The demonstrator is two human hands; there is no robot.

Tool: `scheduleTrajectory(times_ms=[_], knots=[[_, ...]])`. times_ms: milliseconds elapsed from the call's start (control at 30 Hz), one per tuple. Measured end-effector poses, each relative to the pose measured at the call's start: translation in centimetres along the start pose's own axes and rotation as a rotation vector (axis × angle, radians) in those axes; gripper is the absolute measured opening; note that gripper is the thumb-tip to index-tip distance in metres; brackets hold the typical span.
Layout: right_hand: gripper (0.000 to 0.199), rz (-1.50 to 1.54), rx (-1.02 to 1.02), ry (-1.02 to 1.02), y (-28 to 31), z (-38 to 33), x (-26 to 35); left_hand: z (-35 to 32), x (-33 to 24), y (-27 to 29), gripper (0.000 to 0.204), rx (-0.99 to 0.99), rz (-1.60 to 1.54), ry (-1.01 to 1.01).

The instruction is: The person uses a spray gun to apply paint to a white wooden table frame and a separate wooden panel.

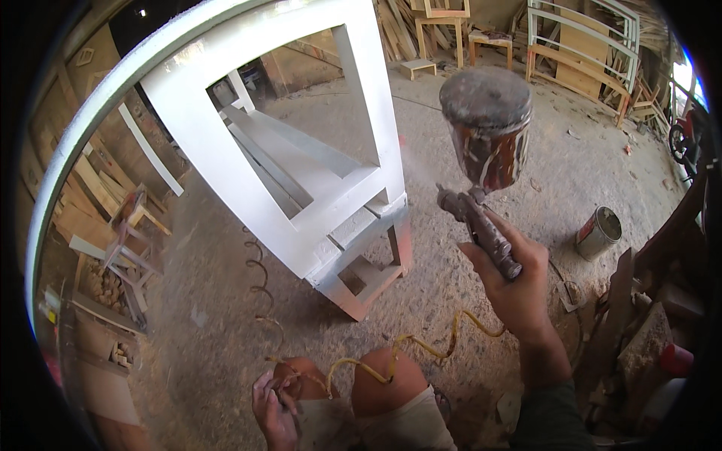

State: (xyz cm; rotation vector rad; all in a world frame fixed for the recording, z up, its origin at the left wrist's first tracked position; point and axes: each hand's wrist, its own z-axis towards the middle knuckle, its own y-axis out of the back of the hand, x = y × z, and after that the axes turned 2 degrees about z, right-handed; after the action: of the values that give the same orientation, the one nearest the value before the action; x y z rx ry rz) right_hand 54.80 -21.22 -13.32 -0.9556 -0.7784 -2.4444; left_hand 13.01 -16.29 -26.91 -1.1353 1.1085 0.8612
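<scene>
My right hand (519, 278) is wrapped around a paint-stained spray gun (487, 234), its dark, drip-streaked cup (489, 131) on top. The nozzle points left, and a faint mist hangs between it and a tall wooden furniture frame (263, 150). White paint covers most of that frame; reddish-brown wood shows on its lower end near the floor. Low by my knees, my left hand (274, 410) has its fingers curled around the coiled yellow air hose (429, 347). The hose runs in loops across my legs toward my right forearm. Where it meets the gun is hidden.
A paint can (599, 233) stands on the rough floor at right. Wooden stools (444, 34) and a white-and-brown bench frame (583, 52) are at the back. Timber scraps (105, 289) lie at left, boards (639, 331) at right. A motorcycle wheel (681, 141) shows far right.
</scene>
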Motion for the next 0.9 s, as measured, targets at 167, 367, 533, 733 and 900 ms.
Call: scheduleTrajectory(times_ms=[167,367,533,733,900], knots=[[0.043,0.055,-0.102,0.071,0.6,2.6,1.8,-0.4,0.0,0.4,0.047,-0.032,-0.011,0.011],[0.042,0.082,-0.167,0.088,2.2,5.2,4.6,-0.1,0.0,0.6,0.039,0.005,-0.047,0.007],[0.034,0.191,-0.265,0.157,2.3,7.1,6.2,-0.3,-0.5,0.6,0.032,-0.057,-0.046,0.039],[0.021,0.267,-0.400,0.285,3.3,9.9,6.8,0.2,-1.3,-0.1,0.035,0.003,-0.093,0.032],[0.023,0.257,-0.316,0.245,3.7,8.9,6.8,0.2,-0.8,0.0,0.035,-0.079,-0.082,0.042]])
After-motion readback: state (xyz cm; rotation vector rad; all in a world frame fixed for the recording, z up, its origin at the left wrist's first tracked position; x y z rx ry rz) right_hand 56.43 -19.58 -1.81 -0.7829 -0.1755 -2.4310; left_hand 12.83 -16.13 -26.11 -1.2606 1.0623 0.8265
